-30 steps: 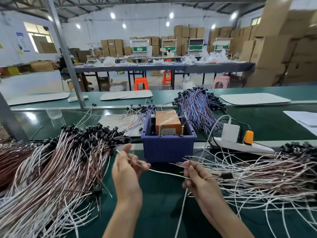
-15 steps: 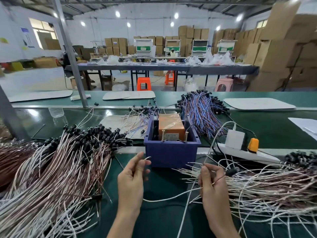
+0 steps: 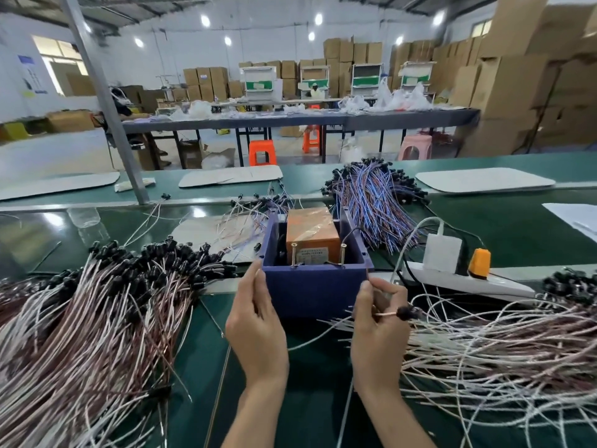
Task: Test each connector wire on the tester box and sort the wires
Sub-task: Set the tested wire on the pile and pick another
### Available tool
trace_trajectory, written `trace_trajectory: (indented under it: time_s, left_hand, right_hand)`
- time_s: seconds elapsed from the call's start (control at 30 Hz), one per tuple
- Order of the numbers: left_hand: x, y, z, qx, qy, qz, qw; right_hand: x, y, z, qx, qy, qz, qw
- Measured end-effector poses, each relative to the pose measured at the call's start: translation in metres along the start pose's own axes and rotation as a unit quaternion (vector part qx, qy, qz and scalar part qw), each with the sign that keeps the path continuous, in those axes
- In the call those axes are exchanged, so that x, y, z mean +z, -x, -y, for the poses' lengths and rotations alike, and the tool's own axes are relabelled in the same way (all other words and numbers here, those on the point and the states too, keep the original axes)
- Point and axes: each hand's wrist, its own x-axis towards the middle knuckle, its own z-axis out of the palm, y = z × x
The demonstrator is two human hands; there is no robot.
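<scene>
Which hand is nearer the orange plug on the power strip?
Right. The right hand is below-left of the orange plug; the left hand is farther left, at the left corner of the blue box. Both pinch the wire.

head view | faces forward and down | close over green bench | wide-angle

You have lifted your left hand and right hand up to the box front; the wire between them now hangs slack.
</scene>
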Motion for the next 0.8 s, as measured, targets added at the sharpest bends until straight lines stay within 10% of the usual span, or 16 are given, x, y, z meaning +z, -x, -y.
trace_trajectory:
  time_s: [0.8]
  left_hand:
    - [0.003,0.001,-0.008,0.017,0.002,0.015,1.0]
  right_hand:
    - [-0.013,-0.012,0.013,0.233,-0.228,0.073,0.943]
